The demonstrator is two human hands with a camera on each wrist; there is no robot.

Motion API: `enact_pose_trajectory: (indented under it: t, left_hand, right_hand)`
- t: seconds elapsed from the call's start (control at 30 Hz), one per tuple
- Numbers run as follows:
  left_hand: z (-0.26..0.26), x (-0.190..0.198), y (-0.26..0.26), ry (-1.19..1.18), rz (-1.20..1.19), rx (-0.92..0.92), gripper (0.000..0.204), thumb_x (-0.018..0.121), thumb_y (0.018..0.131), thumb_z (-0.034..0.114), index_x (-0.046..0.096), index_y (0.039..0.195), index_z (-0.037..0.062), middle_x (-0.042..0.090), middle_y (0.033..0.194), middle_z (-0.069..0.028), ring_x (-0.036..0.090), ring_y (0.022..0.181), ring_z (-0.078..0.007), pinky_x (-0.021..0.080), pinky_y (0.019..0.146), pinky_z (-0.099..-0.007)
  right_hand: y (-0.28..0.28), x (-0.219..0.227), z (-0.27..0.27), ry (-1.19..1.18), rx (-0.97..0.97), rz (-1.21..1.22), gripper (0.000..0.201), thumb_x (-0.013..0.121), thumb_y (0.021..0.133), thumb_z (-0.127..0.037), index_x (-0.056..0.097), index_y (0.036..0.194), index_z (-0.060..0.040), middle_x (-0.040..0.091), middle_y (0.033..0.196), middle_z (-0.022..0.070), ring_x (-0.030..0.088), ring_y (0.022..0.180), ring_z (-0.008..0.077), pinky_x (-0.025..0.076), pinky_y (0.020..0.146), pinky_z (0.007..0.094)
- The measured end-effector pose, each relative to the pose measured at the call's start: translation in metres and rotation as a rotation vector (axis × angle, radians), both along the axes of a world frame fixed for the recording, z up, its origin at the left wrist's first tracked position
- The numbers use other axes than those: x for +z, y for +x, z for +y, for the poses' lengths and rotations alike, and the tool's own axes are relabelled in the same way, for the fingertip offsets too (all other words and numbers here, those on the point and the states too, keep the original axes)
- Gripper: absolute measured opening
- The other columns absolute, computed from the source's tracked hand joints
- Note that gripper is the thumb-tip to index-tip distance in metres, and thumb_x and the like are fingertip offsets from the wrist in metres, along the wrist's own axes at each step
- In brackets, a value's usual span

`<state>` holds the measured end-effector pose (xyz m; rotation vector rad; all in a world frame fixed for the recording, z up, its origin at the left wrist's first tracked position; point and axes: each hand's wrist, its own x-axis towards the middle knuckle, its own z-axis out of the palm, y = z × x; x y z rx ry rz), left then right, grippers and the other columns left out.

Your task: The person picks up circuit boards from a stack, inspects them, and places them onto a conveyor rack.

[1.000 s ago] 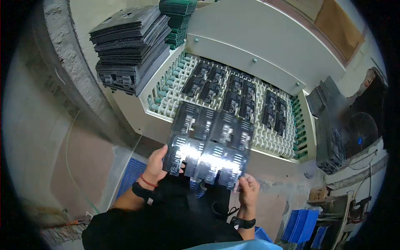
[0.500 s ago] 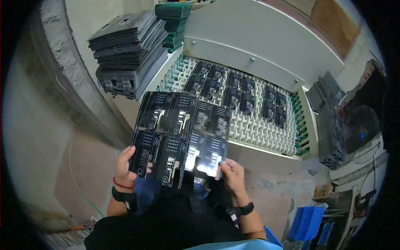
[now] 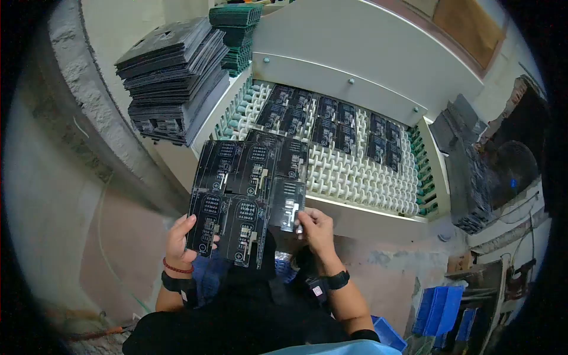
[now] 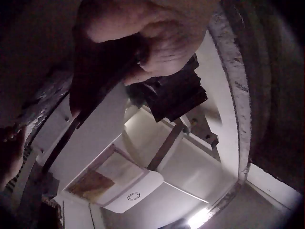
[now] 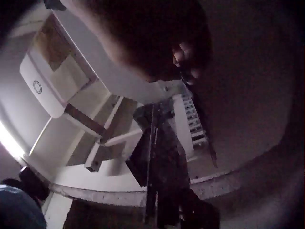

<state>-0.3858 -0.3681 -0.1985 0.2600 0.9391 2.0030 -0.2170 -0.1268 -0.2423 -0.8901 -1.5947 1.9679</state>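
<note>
In the head view my left hand (image 3: 179, 239) grips the left edge of a black circuit board panel (image 3: 228, 204), thumb on its face. Several printed board outlines with white marks cover it. A second black circuit board panel (image 3: 290, 204) lies partly behind the first and sticks out at its right. My right hand (image 3: 318, 232) pinches this second panel near its lower right corner. Both panels are held tilted in front of my body, near the conveyor's front edge. The wrist views are dark, with the left hand (image 4: 162, 43) and right hand (image 5: 143, 43) close to the camera.
Three similar black panels lie on the white roller conveyor (image 3: 355, 183) beyond my hands. A tall stack of dark panels (image 3: 171, 77) stands left, with green racks (image 3: 236, 35) behind. More dark panels (image 3: 467, 177) stand right of the conveyor; blue bins (image 3: 436, 310) are lower right.
Both hands have moved left with the panels. The two panels, spread side by side before, now overlap, the right one slid behind the left. The glare has gone from their faces.
</note>
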Motion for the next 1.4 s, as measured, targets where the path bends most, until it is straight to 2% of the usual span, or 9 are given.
enact_pose_trajectory:
  t: [0.3, 0.6, 0.67, 0.8, 0.9, 0.97, 1.1, 1.33, 1.4]
  left_hand:
    - [0.016, 0.004, 0.010, 0.017, 0.026, -0.027, 0.027, 0.041, 0.090, 0.013, 0.048, 0.109, -0.0051, 0.061, 0.091, -0.0172, 0.064, 0.072, -0.0241, 0.055, 0.060, -0.0331]
    - [0.048, -0.004, 0.030, -0.061, 0.041, -0.059, 0.026, 0.051, 0.085, 0.010, 0.052, 0.106, -0.0046, 0.062, 0.094, -0.0110, 0.062, 0.081, -0.0176, 0.051, 0.072, -0.0296]
    - [0.053, -0.005, 0.035, -0.068, 0.032, -0.050, 0.026, 0.052, 0.085, 0.009, 0.052, 0.106, -0.0046, 0.062, 0.094, -0.0111, 0.062, 0.080, -0.0173, 0.051, 0.072, -0.0294]
    - [0.068, -0.004, 0.043, -0.073, 0.059, -0.075, 0.024, 0.052, 0.084, 0.007, 0.053, 0.105, -0.0046, 0.061, 0.095, -0.0114, 0.061, 0.081, -0.0168, 0.050, 0.072, -0.0291]
    - [0.084, -0.004, 0.053, -0.055, 0.074, -0.126, 0.023, 0.053, 0.083, 0.004, 0.054, 0.104, -0.0048, 0.061, 0.095, -0.0109, 0.061, 0.081, -0.0166, 0.050, 0.073, -0.0295]
    - [0.093, -0.009, 0.056, -0.066, 0.125, -0.162, 0.024, 0.054, 0.082, 0.003, 0.054, 0.105, -0.0048, 0.061, 0.095, -0.0101, 0.060, 0.082, -0.0158, 0.050, 0.074, -0.0296]
    - [0.099, -0.013, 0.059, -0.077, 0.164, -0.172, 0.026, 0.054, 0.082, 0.002, 0.053, 0.107, -0.0051, 0.060, 0.098, -0.0098, 0.058, 0.086, -0.0153, 0.047, 0.078, -0.0296]
    - [0.103, -0.014, 0.062, -0.073, 0.161, -0.180, 0.026, 0.054, 0.082, 0.001, 0.051, 0.107, -0.0054, 0.060, 0.098, -0.0112, 0.060, 0.084, -0.0175, 0.050, 0.076, -0.0321]
    - [0.100, -0.015, 0.060, -0.041, 0.121, -0.210, 0.026, 0.054, 0.082, 0.002, 0.051, 0.107, -0.0050, 0.060, 0.096, -0.0125, 0.062, 0.080, -0.0193, 0.052, 0.070, -0.0323]
  right_hand:
    - [0.095, -0.010, 0.047, -0.109, -0.221, 0.161, 0.015, 0.052, 0.086, -0.007, 0.057, 0.091, 0.0061, 0.055, 0.063, 0.0051, 0.049, 0.045, 0.0108, 0.040, 0.041, 0.0214]
    - [0.103, -0.016, 0.070, -0.105, -0.273, 0.146, 0.016, 0.054, 0.086, -0.011, 0.059, 0.090, 0.0038, 0.057, 0.065, 0.0036, 0.051, 0.051, 0.0089, 0.041, 0.044, 0.0208]
    - [0.110, -0.021, 0.074, 0.261, -0.433, -0.049, 0.016, 0.057, 0.084, -0.012, 0.060, 0.089, 0.0033, 0.059, 0.067, 0.0037, 0.051, 0.053, 0.0074, 0.042, 0.046, 0.0205]
    - [0.118, 0.004, 0.048, 0.345, -0.467, 0.021, 0.017, 0.061, 0.081, -0.011, 0.061, 0.091, 0.0031, 0.059, 0.069, 0.0030, 0.052, 0.056, 0.0065, 0.042, 0.048, 0.0200]
    - [0.104, 0.033, 0.011, 0.144, -0.012, 0.014, 0.013, 0.063, 0.080, -0.009, 0.061, 0.087, 0.0016, 0.059, 0.069, 0.0017, 0.055, 0.058, 0.0069, 0.044, 0.049, 0.0193]
    - [0.096, 0.034, 0.000, 0.059, 0.052, -0.050, 0.011, 0.062, 0.080, -0.009, 0.061, 0.085, 0.0010, 0.060, 0.069, 0.0041, 0.056, 0.058, 0.0085, 0.045, 0.048, 0.0194]
    - [0.107, 0.021, 0.018, -0.024, -0.069, 0.073, 0.011, 0.061, 0.081, -0.009, 0.059, 0.086, 0.0008, 0.061, 0.071, 0.0065, 0.058, 0.058, 0.0102, 0.046, 0.047, 0.0199]
    - [0.105, 0.024, 0.007, -0.069, 0.106, -0.050, 0.012, 0.057, 0.084, -0.009, 0.058, 0.086, 0.0028, 0.060, 0.067, 0.0063, 0.056, 0.054, 0.0099, 0.046, 0.046, 0.0208]
    - [0.112, 0.022, 0.014, -0.029, -0.073, 0.054, 0.011, 0.056, 0.084, -0.008, 0.059, 0.084, 0.0027, 0.058, 0.063, 0.0056, 0.053, 0.050, 0.0097, 0.044, 0.044, 0.0210]
